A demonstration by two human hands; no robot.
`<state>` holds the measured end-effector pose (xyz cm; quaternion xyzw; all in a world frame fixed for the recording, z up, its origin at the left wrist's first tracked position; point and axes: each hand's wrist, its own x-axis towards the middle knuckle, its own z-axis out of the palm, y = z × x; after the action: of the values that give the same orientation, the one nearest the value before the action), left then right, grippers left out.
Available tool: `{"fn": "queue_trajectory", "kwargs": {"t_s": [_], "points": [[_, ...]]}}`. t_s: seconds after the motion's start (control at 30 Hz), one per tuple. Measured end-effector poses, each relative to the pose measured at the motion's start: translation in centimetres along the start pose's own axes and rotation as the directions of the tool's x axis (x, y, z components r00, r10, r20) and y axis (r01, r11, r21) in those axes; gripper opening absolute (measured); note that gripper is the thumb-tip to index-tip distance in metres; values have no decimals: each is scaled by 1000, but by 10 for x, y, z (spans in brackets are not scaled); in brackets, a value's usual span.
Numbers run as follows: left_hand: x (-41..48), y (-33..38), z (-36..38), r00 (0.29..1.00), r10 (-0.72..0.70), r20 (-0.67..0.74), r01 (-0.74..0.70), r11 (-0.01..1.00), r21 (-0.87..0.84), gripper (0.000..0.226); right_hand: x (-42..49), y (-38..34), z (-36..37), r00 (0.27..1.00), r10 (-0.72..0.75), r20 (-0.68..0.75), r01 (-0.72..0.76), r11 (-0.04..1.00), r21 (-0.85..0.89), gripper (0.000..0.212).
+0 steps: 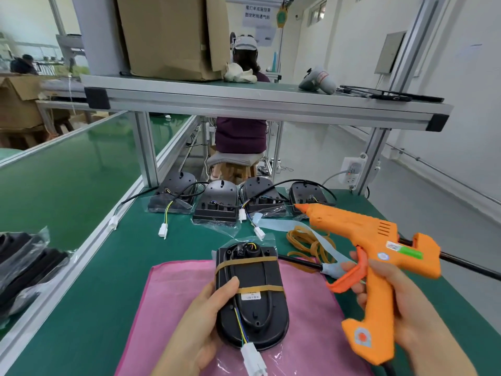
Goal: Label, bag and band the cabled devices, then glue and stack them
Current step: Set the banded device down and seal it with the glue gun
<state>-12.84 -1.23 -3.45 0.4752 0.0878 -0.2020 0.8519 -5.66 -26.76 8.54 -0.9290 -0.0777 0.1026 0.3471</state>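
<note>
On the head camera, our left hand (pixel 200 329) curls round the bagged black device (pixel 252 302). It has two tan bands across it and sits over the pink cloth (pixel 168 294) at six o'clock. Our right hand (pixel 406 302) grips the orange glue gun (pixel 374 240) out at three o'clock, a finger on the trigger and the nozzle aimed toward ten. At one o'clock lie loose rubber bands (pixel 294 234), and four more cabled devices (pixel 217 204) line up at twelve.

Black banded device (pixel 252 308), bagged, on pink cloth (pixel 176 294), orange glue gun (pixel 360 229) raised beside it
</note>
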Motion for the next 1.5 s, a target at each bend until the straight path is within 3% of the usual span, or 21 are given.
{"fn": "queue_trajectory", "kwargs": {"t_s": [0.07,0.1,0.13,0.17,0.23,0.37,0.67,0.87,1.1,1.27,1.5], "points": [[3,3,-1,1000,10,-8,-10,1000,4,45,-40,-1,19,998,15,-54,7,923,384,75],[4,4,-1,1000,17,-8,-17,1000,9,45,-63,0,35,998,39,-57,1,816,578,83],[5,5,-1,1000,23,-7,-23,1000,13,45,-80,4,51,983,162,-82,-58,708,704,88],[6,6,-1,1000,27,-8,-27,999,17,45,-90,21,65,949,281,-141,-70,626,777,78],[7,7,-2,999,29,-21,-29,999,22,47,-100,43,82,929,325,-180,-23,536,844,59],[10,9,-5,999,41,-31,-40,998,52,48,-98,37,81,939,287,-188,7,533,846,59],[12,11,-9,999,45,-20,-45,998,39,49,-98,41,81,956,281,-79,-102,574,812,52],[13,11,-11,999,35,-16,-35,999,14,49,-93,46,92,939,293,-178,-50,630,775,52],[14,9,-10,997,69,-31,-68,997,43,53,-90,35,98,895,298,-333,156,490,858,37],[16,8,-10,995,98,-30,-97,995,37,52,-89,32,101,890,293,-350,136,562,816,43],[19,7,-15,990,133,-39,-130,989,74,55,-92,30,107,892,310,-330,114,553,825,32]]}}
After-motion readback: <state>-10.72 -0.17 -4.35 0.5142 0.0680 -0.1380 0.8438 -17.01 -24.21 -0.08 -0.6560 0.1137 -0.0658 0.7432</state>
